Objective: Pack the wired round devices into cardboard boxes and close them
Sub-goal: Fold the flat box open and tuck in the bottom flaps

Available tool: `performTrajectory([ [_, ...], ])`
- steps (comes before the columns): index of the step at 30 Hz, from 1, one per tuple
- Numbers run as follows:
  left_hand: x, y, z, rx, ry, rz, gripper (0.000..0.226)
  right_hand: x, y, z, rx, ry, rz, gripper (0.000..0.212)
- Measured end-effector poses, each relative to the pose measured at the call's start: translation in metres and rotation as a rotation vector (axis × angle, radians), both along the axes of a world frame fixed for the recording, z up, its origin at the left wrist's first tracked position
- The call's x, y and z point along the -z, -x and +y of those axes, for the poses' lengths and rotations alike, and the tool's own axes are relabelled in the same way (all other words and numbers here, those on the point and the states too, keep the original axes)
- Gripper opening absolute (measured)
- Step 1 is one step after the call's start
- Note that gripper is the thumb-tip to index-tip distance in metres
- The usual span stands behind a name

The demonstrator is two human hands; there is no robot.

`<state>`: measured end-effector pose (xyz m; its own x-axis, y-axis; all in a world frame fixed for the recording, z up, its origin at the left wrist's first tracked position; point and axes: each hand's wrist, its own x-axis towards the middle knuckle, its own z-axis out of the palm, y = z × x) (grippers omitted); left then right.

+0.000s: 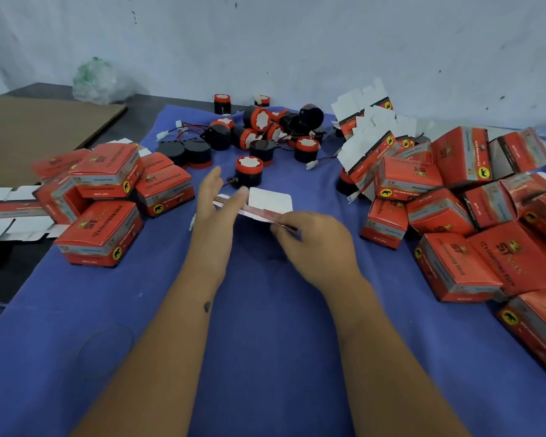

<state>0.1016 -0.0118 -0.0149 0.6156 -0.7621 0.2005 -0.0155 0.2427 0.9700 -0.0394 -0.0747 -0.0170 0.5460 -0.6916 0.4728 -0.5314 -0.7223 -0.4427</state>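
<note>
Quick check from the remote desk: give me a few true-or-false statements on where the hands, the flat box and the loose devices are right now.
1. The right hand pinches a flat unfolded box. True.
2. The left hand grips a round device. False: its fingers are straight against the flat box.
3. Loose round devices lie at the far side of the blue cloth. True.
4. Assembled red boxes lie only on the right. False: red boxes also lie on the left.

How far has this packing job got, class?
Done: closed red cardboard boxes piled left and right. In hand: the right hand pinches a flat unfolded carton; the left hand touches it. Left: loose black-and-red round devices and flat cartons.
</note>
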Motion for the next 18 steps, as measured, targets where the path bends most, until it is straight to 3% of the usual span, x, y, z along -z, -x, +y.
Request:
performTrajectory([
  [5,0.0,-0.001,0.0,-0.018,-0.007,0.005,0.046,0.0,0.0,0.001,0.059,-0.126,-0.049,0.027],
  [11,0.001,0.013,0.002,0.173,-0.027,-0.204,0.053,0.0,-0.002,0.001,0.316,-0.214,-0.444,0.025],
  [15,0.003,0.023,0.002,0.335,-0.069,-0.387,0.077,-0.006,-0.004,0.005,0.24,-0.299,-0.761,0.018],
  [18,0.005,0.022,0.003,0.354,-0.087,-0.495,0.093,-0.008,-0.01,0.009,0.176,-0.305,-0.856,0.02],
])
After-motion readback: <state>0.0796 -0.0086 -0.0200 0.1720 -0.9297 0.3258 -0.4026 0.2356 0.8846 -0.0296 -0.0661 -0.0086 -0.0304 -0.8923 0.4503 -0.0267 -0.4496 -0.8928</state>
